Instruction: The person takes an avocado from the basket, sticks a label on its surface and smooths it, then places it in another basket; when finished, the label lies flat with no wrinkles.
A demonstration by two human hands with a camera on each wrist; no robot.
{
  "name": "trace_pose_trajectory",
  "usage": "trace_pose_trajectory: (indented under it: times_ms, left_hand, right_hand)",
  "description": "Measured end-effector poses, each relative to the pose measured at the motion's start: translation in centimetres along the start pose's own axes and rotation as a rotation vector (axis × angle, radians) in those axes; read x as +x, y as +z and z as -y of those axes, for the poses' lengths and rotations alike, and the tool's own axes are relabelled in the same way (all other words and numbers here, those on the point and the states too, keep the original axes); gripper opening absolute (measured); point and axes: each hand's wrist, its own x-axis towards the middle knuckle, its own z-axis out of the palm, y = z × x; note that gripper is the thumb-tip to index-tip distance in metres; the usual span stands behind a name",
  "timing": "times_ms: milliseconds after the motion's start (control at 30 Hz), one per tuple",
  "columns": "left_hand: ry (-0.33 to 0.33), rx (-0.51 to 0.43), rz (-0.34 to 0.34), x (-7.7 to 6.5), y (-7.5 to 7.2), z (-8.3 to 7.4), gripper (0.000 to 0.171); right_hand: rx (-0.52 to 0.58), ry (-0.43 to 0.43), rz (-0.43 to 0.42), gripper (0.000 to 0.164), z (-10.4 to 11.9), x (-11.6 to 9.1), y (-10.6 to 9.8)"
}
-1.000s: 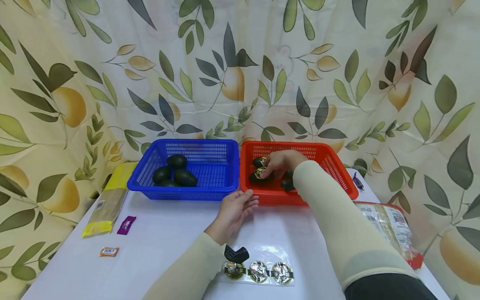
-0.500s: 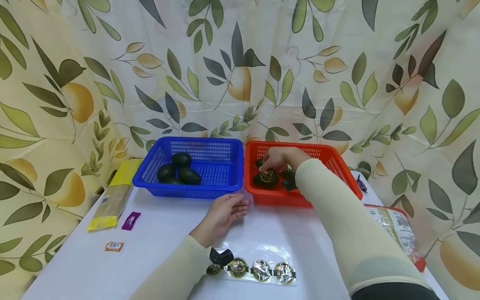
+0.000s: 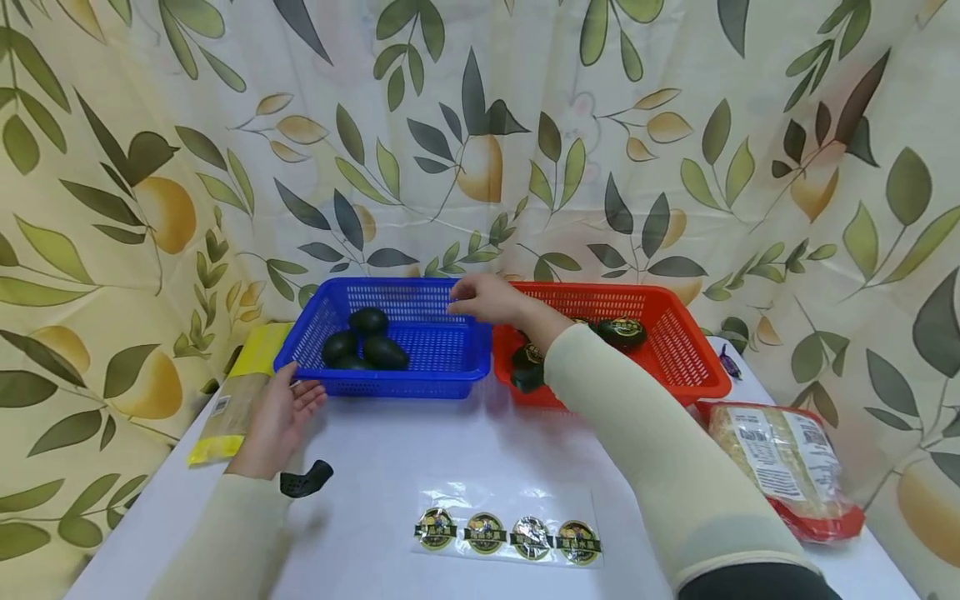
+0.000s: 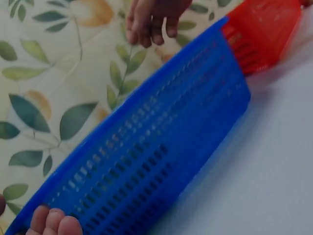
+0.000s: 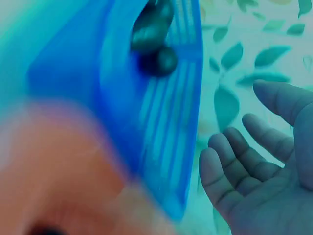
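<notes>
My left hand [image 3: 279, 417] is at the front left corner of the blue basket [image 3: 420, 388], its fingers loosely extended. Whether it touches the basket I cannot tell. Over the basket's right end hovers my right hand [image 3: 487, 298], fingers loosely bent with nothing in them; the right wrist view shows the same hand [image 5: 264, 166] apart from the basket. Several dark green avocados [image 3: 386, 353] lie at the left inside the blue basket. The red basket [image 3: 675, 342] beside it has avocados with gold-and-black stickers, among them one avocado [image 3: 622, 332] towards the back; my right forearm covers part of them.
A clear sheet of round stickers [image 3: 485, 532] lies at the table's front. To the left is a yellow-ended package [image 3: 232, 408]; to the right, a red-edged food bag [image 3: 783, 467]. A small purple-wrapped sweet [image 3: 729, 363] sits behind that bag. A patterned curtain [image 3: 480, 167] hangs behind.
My right hand has left the avocados in the red basket and moved left over the blue one. My left hand has shifted left to the blue basket's corner, and the whole sticker sheet now shows.
</notes>
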Motion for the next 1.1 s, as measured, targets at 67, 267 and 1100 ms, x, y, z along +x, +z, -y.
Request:
trace_pose_trajectory:
  times_ms: [67,267,1100]
  left_hand:
    - [0.011,0.004,-0.027,0.4,-0.6,-0.4,0.025]
    - [0.089,0.080,-0.092,1.7,-0.7,-0.1,0.021]
    - [0.087,0.180,-0.092,1.5,-1.3,-0.5,0.020]
  right_hand:
    - [0.058,-0.017,0.059,0.043,1.2,0.9,1.0]
    - [0.115,-0.060,0.188,0.038,3.2,3.9,3.6]
    - [-0.093,0.003,0.504,0.067,2.6,13.5,10.4]
